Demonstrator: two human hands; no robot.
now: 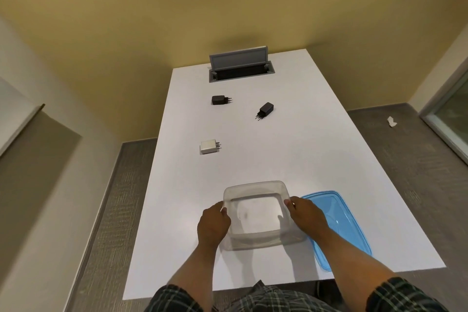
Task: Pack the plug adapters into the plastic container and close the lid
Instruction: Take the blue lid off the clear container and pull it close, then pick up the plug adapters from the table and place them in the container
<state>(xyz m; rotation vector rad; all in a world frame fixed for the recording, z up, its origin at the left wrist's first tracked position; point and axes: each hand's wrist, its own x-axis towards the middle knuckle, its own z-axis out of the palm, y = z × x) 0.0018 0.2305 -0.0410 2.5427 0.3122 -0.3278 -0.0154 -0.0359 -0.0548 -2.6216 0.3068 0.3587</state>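
Observation:
A clear plastic container stands open and empty near the table's front edge. My left hand grips its left wall and my right hand grips its right wall. Its blue lid lies flat on the table just right of it, partly under my right forearm. Three plug adapters lie farther out: a white adapter at mid-table left, a black adapter beyond it, and a second black adapter to the right, prongs pointing toward me.
The white table has an open grey cable hatch at its far end, against the yellow wall. A scrap of white paper lies on the carpet to the right. Walls close in on both sides.

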